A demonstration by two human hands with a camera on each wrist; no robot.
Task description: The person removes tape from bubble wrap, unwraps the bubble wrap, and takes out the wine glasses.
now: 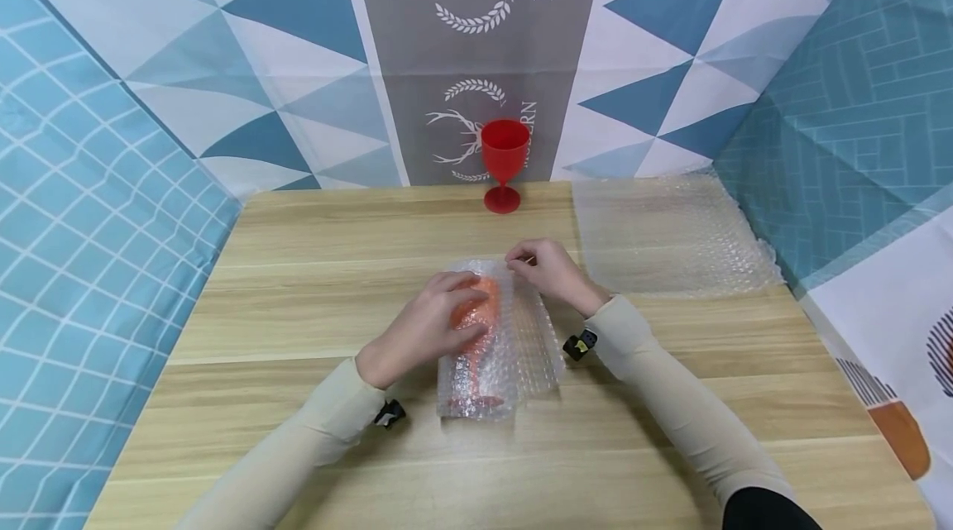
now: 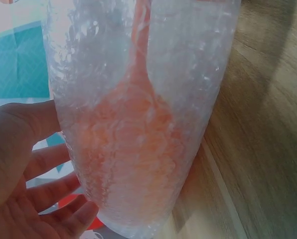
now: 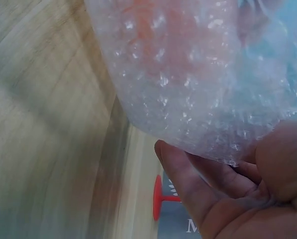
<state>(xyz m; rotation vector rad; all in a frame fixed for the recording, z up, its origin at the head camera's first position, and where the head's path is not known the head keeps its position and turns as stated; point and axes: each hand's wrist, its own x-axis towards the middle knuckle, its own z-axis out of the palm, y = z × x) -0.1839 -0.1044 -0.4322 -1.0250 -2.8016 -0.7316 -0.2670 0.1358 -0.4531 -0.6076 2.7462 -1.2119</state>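
An orange-red goblet (image 1: 476,311) lies on its side inside clear bubble wrap (image 1: 476,389), its bowl away from me and its foot toward me. My left hand (image 1: 439,315) rests over the bowl, fingers spread and lightly bent against the wrap. In the left wrist view the goblet's bowl and stem (image 2: 138,74) show through the plastic, with the thumb and fingers along one side. At the far right corner of the wrap, my right hand (image 1: 547,265) pinches the edge between thumb and fingers. A loose flap of the wrap (image 1: 538,348) spreads to the right.
A second goblet, red (image 1: 505,150), stands upright at the table's back edge. Another sheet of bubble wrap (image 1: 663,236) lies flat at the back right, reaching the table's edge. Patterned cloth walls (image 1: 290,59) enclose the wooden table (image 1: 298,265) at the back and sides.
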